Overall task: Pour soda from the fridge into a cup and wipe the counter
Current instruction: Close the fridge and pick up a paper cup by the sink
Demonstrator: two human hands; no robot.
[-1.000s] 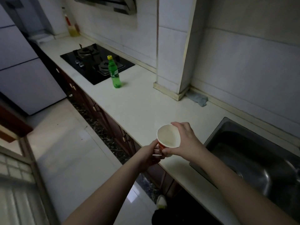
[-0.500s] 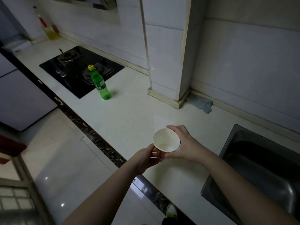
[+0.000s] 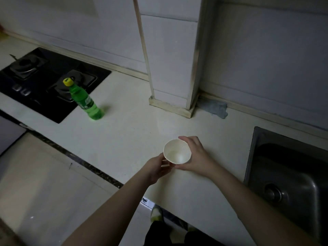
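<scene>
Your left hand (image 3: 156, 168) and right hand (image 3: 194, 157) both grip the white paper cup (image 3: 177, 151); the green soda bottle (image 3: 84, 102)'s label is unreadable.

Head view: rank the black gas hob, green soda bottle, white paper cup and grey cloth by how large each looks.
1. Black gas hob, though cropped at the left edge.
2. Green soda bottle.
3. White paper cup and grey cloth: alike, and the cup is nearer, so unranked.

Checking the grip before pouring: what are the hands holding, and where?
A paper cup: right hand around its side wall, left hand at its lower side.
</scene>
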